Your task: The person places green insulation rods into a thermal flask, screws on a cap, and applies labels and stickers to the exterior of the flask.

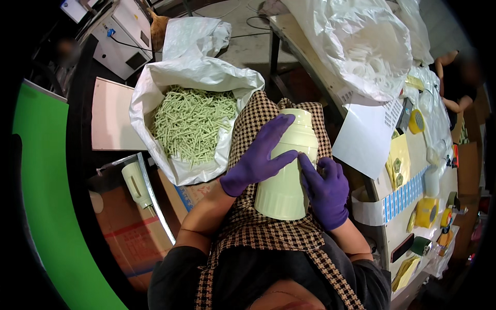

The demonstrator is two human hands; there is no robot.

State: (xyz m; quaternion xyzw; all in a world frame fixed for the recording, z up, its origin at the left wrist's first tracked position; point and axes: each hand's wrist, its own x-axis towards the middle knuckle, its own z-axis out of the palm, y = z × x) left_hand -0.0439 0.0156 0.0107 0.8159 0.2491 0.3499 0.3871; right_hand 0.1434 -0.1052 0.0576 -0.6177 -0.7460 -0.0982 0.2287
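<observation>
Flask [281, 194]: pale green-cream, resting on the person's lap over the checked apron [268, 237], narrower end away from the body, wide ribbed end nearest it.
Left hand [258, 157]: purple-gloved, on the flask's left side; fingers [276, 129] close together and stretched toward the narrow end, thumb splayed well apart from them across the middle.
Right hand [329, 196]: purple-gloved, at the flask's right side; index finger stretched up along it, tip just beside the left thumb's tip, other fingers bent.
Hold: left fingers spread wide against the flask, not closed round it; whether the right fingers pinch anything, I cannot tell.
White sack [181, 72]: open beyond the left forearm, containing many pale green sticks [191, 124].
Surface [398, 227]: on the right, carrying yellow tape rolls [427, 213] and a bag of translucent rings [367, 64].
</observation>
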